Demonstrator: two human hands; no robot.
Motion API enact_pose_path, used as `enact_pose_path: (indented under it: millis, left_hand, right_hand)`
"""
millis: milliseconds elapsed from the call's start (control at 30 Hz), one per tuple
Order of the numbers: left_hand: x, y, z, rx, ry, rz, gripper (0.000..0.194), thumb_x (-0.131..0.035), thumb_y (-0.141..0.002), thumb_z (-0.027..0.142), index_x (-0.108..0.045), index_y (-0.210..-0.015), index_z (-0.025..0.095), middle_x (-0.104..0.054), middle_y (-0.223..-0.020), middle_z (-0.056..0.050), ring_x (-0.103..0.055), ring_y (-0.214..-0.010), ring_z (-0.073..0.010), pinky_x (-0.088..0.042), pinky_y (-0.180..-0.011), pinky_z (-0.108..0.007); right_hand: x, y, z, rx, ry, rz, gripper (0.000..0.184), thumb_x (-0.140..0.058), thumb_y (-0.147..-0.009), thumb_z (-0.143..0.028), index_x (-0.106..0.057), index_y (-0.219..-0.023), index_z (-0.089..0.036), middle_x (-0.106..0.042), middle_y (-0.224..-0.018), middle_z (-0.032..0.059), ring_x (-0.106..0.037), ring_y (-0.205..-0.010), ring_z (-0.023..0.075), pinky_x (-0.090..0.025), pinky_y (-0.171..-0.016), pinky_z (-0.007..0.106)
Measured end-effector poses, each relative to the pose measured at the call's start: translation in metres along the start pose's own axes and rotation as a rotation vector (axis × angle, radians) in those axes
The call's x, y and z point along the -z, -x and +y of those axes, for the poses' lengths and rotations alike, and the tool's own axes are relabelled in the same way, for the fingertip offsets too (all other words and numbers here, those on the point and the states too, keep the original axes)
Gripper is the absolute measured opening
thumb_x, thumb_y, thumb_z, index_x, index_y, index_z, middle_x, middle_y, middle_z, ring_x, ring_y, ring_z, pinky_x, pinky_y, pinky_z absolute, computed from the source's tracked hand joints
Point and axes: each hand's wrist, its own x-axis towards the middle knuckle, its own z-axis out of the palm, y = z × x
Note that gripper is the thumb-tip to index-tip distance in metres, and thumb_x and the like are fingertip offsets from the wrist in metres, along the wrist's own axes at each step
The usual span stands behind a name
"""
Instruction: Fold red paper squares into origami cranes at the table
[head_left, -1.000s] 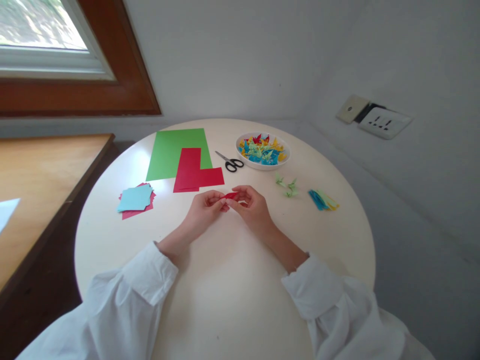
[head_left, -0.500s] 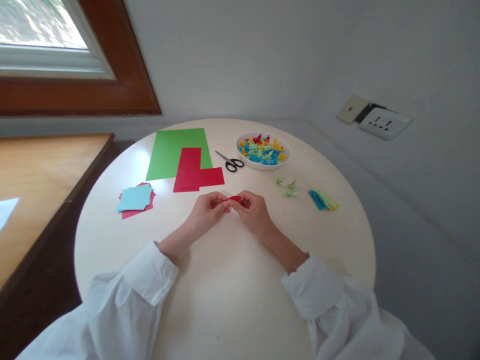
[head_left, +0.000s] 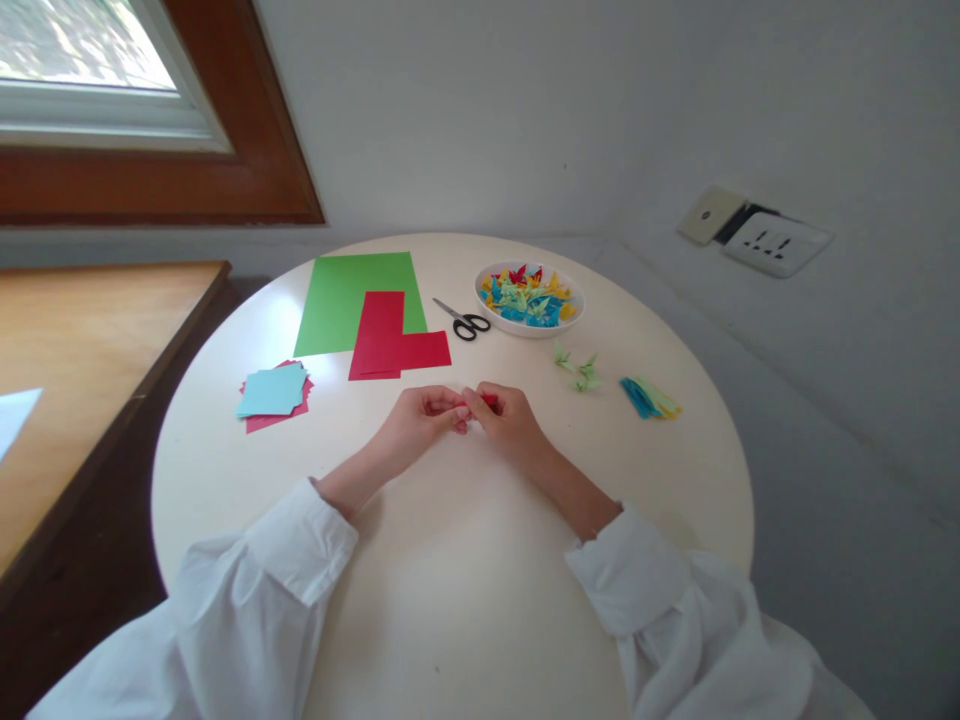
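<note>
A small piece of folded red paper (head_left: 489, 400) is pinched between my two hands, mostly covered by the fingers. My left hand (head_left: 420, 418) is closed on its left end, thumb on top. My right hand (head_left: 508, 418) grips it from the right, and the two sets of fingertips touch. Just beyond the hands lie red paper sheets (head_left: 379, 335), partly over a green sheet (head_left: 330, 300). Several light green folded paper cranes (head_left: 585, 372) sit to the right of my right hand.
Black-handled scissors (head_left: 466, 322) lie beside a white dish (head_left: 510, 328) of colourful folded paper pieces. A stack of light blue and red paper squares (head_left: 271, 392) is at left. Blue, green and yellow folded strips (head_left: 646, 398) lie at right on the round white table (head_left: 450, 600).
My fingers have shifted along the red paper, and less of it shows now. Both hands have drawn slightly closer together. The camera view has moved a little.
</note>
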Motion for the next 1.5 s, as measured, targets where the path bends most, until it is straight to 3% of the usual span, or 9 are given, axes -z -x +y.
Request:
enact_pose_path:
  millis: [133, 267, 467, 700, 1000, 1500]
  left_hand:
    - [-0.001, 0.004, 0.005, 0.110, 0.051, -0.042, 0.033, -0.076, -0.057, 0.039, -0.063, -0.069, 0.011, -0.061, -0.062, -0.002, -0.055, -0.055, -0.0097, -0.044, -0.056, -0.024]
    - [0.002, 0.008, 0.008, 0.246, 0.085, -0.181, 0.037, -0.071, -0.062, 0.045, -0.057, -0.062, 0.011, -0.057, -0.054, -0.001, -0.052, -0.048, -0.0089, -0.039, -0.049, -0.023]
    - [0.002, 0.007, 0.004, 0.126, 0.090, -0.228, 0.030, -0.064, -0.073, 0.039, -0.056, -0.062, 0.012, -0.052, -0.051, 0.003, -0.045, -0.047, -0.0053, -0.034, -0.050, -0.021]
    - [0.001, 0.007, 0.003, 0.113, 0.133, -0.238, 0.025, -0.063, -0.075, 0.035, -0.058, -0.066, 0.011, -0.049, -0.053, 0.003, -0.041, -0.050, -0.0054, -0.031, -0.051, -0.021]
    - [-0.005, 0.007, 0.005, 0.104, 0.270, -0.112, 0.038, -0.060, -0.076, 0.044, -0.046, -0.057, 0.014, -0.040, -0.048, 0.004, -0.035, -0.042, -0.0052, -0.026, -0.044, -0.021]
    - [-0.016, 0.012, 0.003, -0.091, 0.248, -0.025, 0.035, -0.061, -0.076, 0.041, -0.046, -0.058, 0.015, -0.041, -0.042, 0.006, -0.036, -0.045, -0.0057, -0.027, -0.048, -0.021]
  right_hand:
    - [0.000, 0.001, -0.003, 0.001, -0.045, -0.010, 0.042, -0.049, -0.077, -0.048, -0.036, -0.048, -0.020, -0.032, -0.044, -0.0067, -0.028, -0.043, 0.0070, -0.023, -0.043, 0.024]
    - [-0.001, 0.002, -0.003, -0.017, -0.122, -0.034, 0.042, -0.050, -0.076, -0.048, -0.038, -0.047, -0.020, -0.035, -0.042, -0.0067, -0.029, -0.042, 0.0064, -0.023, -0.043, 0.024]
    - [-0.001, 0.002, -0.002, -0.127, -0.302, -0.064, 0.045, -0.055, -0.074, -0.050, -0.038, -0.045, -0.019, -0.034, -0.038, -0.0074, -0.029, -0.037, 0.0056, -0.021, -0.040, 0.024]
    - [0.000, 0.002, -0.006, -0.178, -0.367, -0.102, 0.045, -0.056, -0.073, -0.053, -0.044, -0.046, -0.018, -0.040, -0.039, -0.0062, -0.032, -0.038, 0.0054, -0.024, -0.041, 0.023]
    - [-0.009, 0.005, -0.009, -0.020, -0.175, 0.118, 0.045, -0.052, -0.078, -0.049, -0.040, -0.046, -0.019, -0.039, -0.042, -0.0058, -0.033, -0.043, 0.0068, -0.028, -0.045, 0.023]
    - [-0.019, 0.006, -0.017, -0.107, -0.446, 0.084, 0.047, -0.054, -0.073, -0.055, -0.038, -0.047, -0.019, -0.034, -0.043, -0.0068, -0.030, -0.041, 0.0058, -0.024, -0.040, 0.022]
